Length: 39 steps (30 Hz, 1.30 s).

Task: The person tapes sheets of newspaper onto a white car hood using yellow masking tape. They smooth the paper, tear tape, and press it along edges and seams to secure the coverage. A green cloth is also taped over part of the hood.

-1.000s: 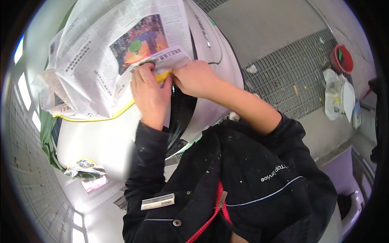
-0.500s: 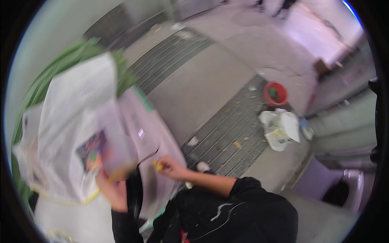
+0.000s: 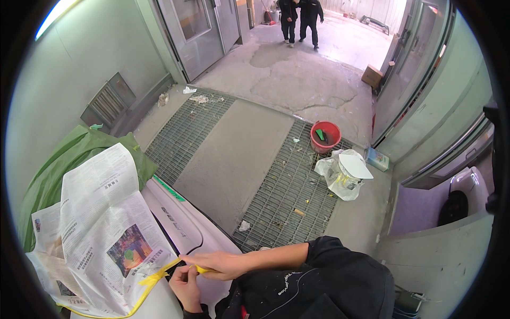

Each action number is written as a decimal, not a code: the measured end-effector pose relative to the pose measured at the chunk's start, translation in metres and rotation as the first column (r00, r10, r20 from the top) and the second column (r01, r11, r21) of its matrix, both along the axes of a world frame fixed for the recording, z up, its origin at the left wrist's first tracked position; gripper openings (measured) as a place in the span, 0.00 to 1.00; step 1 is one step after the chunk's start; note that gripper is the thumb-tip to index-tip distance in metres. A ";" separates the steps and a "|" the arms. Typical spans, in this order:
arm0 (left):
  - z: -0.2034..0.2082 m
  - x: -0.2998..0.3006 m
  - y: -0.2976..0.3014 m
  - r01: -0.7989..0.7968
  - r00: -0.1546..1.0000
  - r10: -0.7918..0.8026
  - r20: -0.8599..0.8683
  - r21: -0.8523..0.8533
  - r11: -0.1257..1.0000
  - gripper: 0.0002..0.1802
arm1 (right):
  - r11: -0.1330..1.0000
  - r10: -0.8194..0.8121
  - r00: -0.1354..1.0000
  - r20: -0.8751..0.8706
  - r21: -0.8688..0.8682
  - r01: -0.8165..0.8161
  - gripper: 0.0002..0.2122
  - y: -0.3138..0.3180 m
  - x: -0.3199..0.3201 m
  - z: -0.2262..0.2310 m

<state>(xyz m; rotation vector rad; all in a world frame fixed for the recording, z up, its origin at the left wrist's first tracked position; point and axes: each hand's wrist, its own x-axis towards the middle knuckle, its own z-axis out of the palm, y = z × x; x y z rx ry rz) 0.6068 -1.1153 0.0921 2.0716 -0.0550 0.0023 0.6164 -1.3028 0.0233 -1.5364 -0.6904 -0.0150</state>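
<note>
Yellow masking tape (image 3: 154, 277) runs along the lower edge of a newspaper sheet (image 3: 101, 212), which lies over a pale car body panel (image 3: 159, 199). Its loose stretch leads to both my hands. My left hand (image 3: 186, 288) is closed, thumb and fingers curled at the tape beside the panel's edge. Just above and to the right, my right hand (image 3: 220, 264) reaches across with fingers pressed together; a piece of yellow tape shows beneath it. The two hands nearly touch. Part of the tape between them is hidden by my fingers.
Green sheeting (image 3: 74, 151) drapes behind the newspaper. On the floor grating (image 3: 287, 186) stands a red bucket (image 3: 325, 139), next to a white plastic bag with a lid (image 3: 345, 173). A cardboard box (image 3: 372, 77) sits by the right doorway. Two people (image 3: 302, 21) stand beyond.
My view has turned, bringing the doorway and two people further into sight. My right hand, earlier apart with a small yellow piece, is now close to my left hand at the tape.
</note>
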 end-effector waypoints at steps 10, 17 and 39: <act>0.105 0.055 0.039 0.006 0.948 -0.034 0.316 0.089 0.996 0.13 | 0.952 -0.240 0.826 0.510 -0.043 0.304 0.06 0.017 0.024 0.062; 0.102 0.259 0.116 0.275 0.958 -0.288 0.008 0.273 0.922 0.15 | 0.987 0.141 0.912 0.385 0.016 -0.160 0.05 0.022 0.048 0.064; 0.127 0.484 0.145 -0.364 0.911 0.169 0.377 0.538 0.760 0.17 | 0.776 0.595 0.622 -0.508 0.164 -0.609 0.07 -0.003 0.335 -0.009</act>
